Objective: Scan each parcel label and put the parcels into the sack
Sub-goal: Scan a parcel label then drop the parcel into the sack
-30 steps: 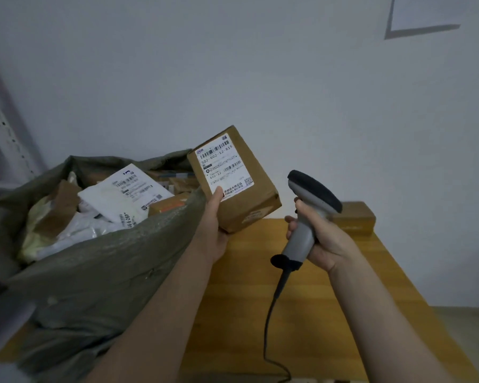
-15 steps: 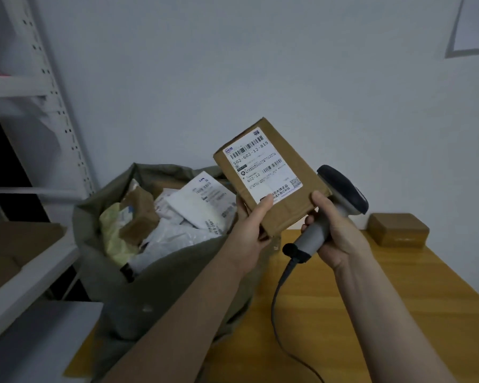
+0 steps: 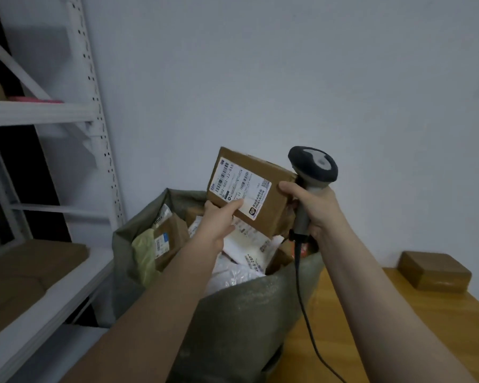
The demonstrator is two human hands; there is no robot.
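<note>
box (image 3: 263,168): plain brown cardboard, held up in the air right above the open mouth of the sack (image 3: 246,313), tilted, sticker side facing the camera

label (image 3: 239,186): white sticker with barcodes and a printed number, on the box face turned up and away from the sack

left hand (image 3: 219,217): comes in over the sack's near rim and pinches the box's lower corner. The thumb is flat on the label, and the other fingers are tucked behind the box, so I can't really see them.

right hand (image 3: 313,205): up above the sack's right edge, fingers wrapped round the scanner handle. One finger is stretched out to the box's edge, can't tell if it actually touches.

scanner (image 3: 313,164): grey with a dark head, upright, just beside the box, over the right side of the sack

cable (image 3: 302,294): black, hangs from the handle down past the sack's right rim

sack: olive-green woven stuff, mouth wide open, packed pretty full

parcels (image 3: 169,240): inside the sack there's a brown one with a sticker, some white mailers and a yellowish bag on the left

bench (image 3: 371,327): wooden, right next to the sack on its right

small box (image 3: 434,272): brown, on the bench, well to the right of the sack

shelf (image 3: 53,288): white metal rack left of the sack, flat cardboard lying on it
</note>
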